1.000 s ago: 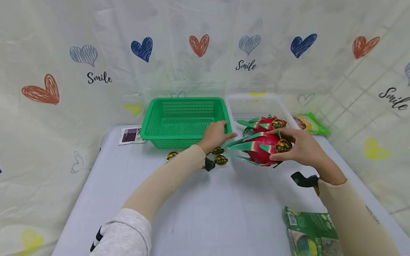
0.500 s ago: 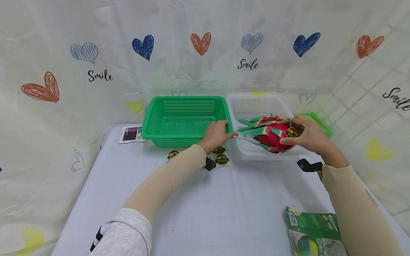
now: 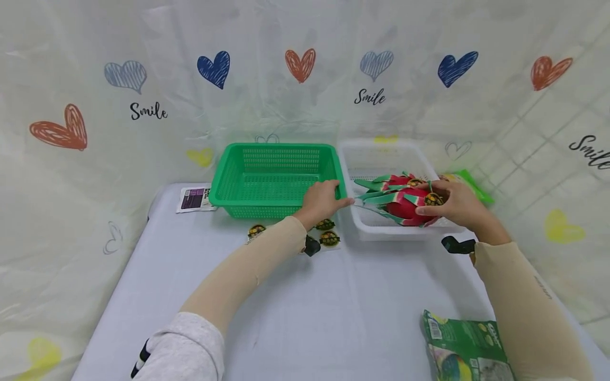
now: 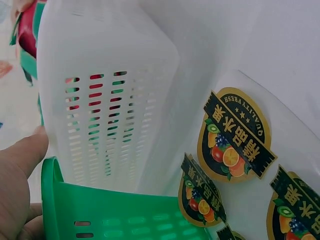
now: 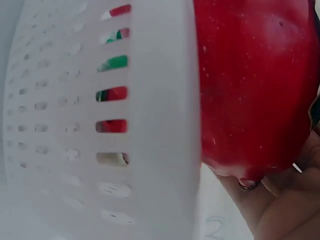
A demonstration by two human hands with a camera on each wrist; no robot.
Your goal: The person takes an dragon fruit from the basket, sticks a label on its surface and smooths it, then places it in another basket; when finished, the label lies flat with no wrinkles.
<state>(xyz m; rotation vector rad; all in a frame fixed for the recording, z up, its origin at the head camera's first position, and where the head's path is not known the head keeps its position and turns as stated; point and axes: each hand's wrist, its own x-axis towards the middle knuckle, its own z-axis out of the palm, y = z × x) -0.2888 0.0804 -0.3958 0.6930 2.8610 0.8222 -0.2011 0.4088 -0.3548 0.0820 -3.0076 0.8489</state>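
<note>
My right hand (image 3: 462, 205) grips a pink dragon fruit (image 3: 403, 208) by its rounded end, which bears a black and gold sticker. The fruit's green leaves point left. It lies low over the front of the white basket (image 3: 387, 233), beside a second dragon fruit (image 3: 399, 180) inside. In the right wrist view, the basket's wall hides part of the gripped dragon fruit (image 5: 255, 85). My left hand (image 3: 320, 202) rests at the front right corner of the green basket (image 3: 262, 204). Its thumb (image 4: 30, 150) reaches out to the white basket's rim.
Fruit stickers (image 3: 329, 238) lie on a sheet before the baskets, partly under my left forearm. A purple and white packet (image 3: 193, 199) lies left of the green basket. A green bag (image 3: 469, 344) is at the front right, and another bright green packet (image 3: 472, 185) behind my right hand.
My right hand has carried the dragon fruit back and slightly right, from in front of the white basket to over its front part, then a little lower. My left hand has stayed in place.
</note>
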